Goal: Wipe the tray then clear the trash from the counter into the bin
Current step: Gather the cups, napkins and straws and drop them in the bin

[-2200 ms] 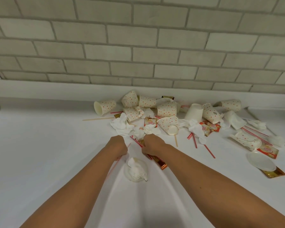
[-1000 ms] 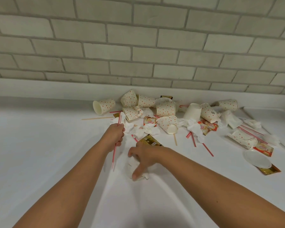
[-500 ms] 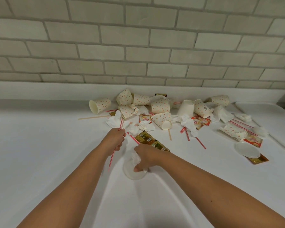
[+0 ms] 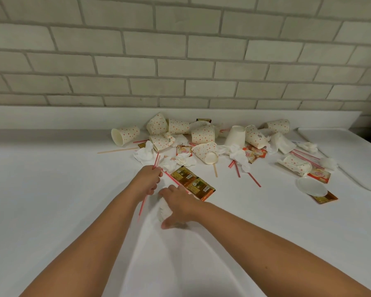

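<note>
A pile of trash lies on the white counter: several dotted paper cups, crumpled napkins, red straws, and sachets. My left hand grips a red-and-white straw that sticks out above and below the fist. Just to its right, my right hand holds a crumpled white napkin low over the counter. A brown sachet strip lies just beyond that hand. The white tray sits at the right edge.
A brick wall and low white backsplash close off the back. A white lid and a brown sachet lie near the tray. A wooden stirrer lies left of the pile. No bin shows.
My left hand picked up a red straw and keeps hold of it. My right hand dropped onto the crumpled napkin and lid near me and gathered the napkin up; the lid no longer shows.
</note>
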A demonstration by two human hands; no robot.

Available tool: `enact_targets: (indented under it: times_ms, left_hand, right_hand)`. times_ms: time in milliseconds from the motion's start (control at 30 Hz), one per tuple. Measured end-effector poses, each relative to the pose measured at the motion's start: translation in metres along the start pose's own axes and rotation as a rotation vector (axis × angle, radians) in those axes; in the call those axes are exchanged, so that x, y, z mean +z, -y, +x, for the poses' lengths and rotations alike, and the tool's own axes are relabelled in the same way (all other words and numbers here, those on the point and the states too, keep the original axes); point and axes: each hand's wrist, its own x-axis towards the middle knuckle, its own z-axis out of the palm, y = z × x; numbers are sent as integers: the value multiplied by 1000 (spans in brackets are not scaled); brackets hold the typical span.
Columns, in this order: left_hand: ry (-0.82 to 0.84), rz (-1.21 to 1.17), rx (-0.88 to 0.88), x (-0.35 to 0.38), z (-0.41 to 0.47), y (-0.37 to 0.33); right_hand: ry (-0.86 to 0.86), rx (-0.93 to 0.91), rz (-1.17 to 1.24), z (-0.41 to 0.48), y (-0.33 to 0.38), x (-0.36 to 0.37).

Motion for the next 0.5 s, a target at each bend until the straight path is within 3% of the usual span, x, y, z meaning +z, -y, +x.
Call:
enact_targets:
  times_ms: [167,333,500]
  left_hand:
    - [-7,-14,12,-3,-2,1]
    - [-16,0,6,-7,-2,2]
    - [-10,-1,1,-9,0,2]
  right_hand:
    - [123,114,-35,-3,-2,-8]
    - [71,98,-48,-6,-7,-10]
    - [15,93,162,-6,-23,-17]
